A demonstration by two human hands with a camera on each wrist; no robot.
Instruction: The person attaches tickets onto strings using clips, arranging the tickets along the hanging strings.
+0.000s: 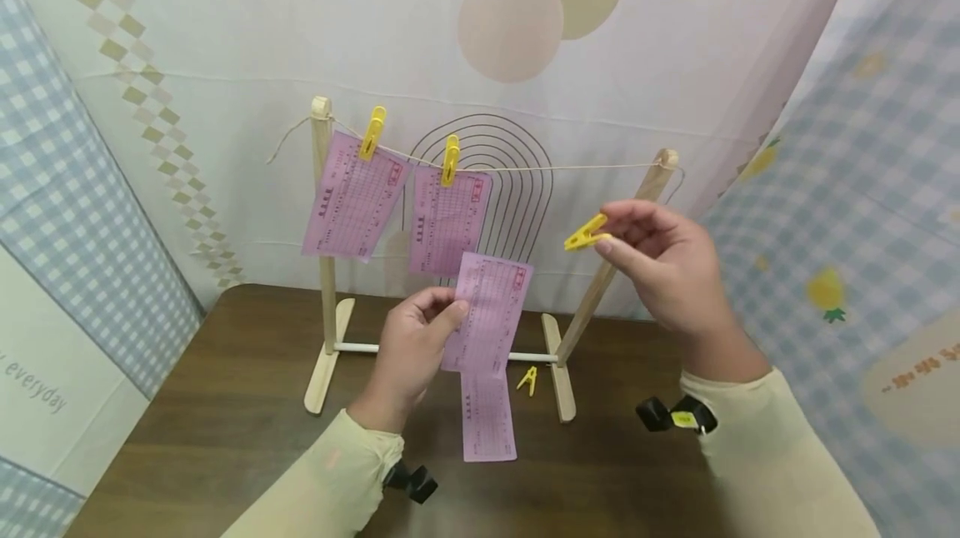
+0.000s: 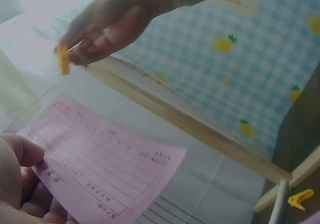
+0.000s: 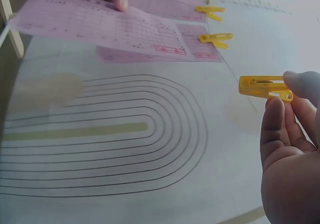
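My left hand [image 1: 412,342] pinches a pink printed slip [image 1: 491,313] by its left edge, thumb in front, below the string. Between thumb and fingers of my right hand [image 1: 667,267] is a yellow clothespin [image 1: 587,233], held by its handle ends near the right post. The right wrist view shows this clothespin [image 3: 265,87] side-on, away from the string. Two more pink slips [image 1: 352,196] hang on the string [image 1: 555,168], each under a yellow clothespin [image 1: 450,161]. Another pink slip [image 1: 487,421] lies on the table, partly hidden behind the held one.
A wooden stand with a left post [image 1: 324,271] and a right post [image 1: 600,288] carries the string, joined below by a white rod [image 1: 356,347]. One yellow clothespin [image 1: 528,381] rests on the brown table [image 1: 225,405] by the right foot. Patterned cloth [image 1: 240,38] hangs behind.
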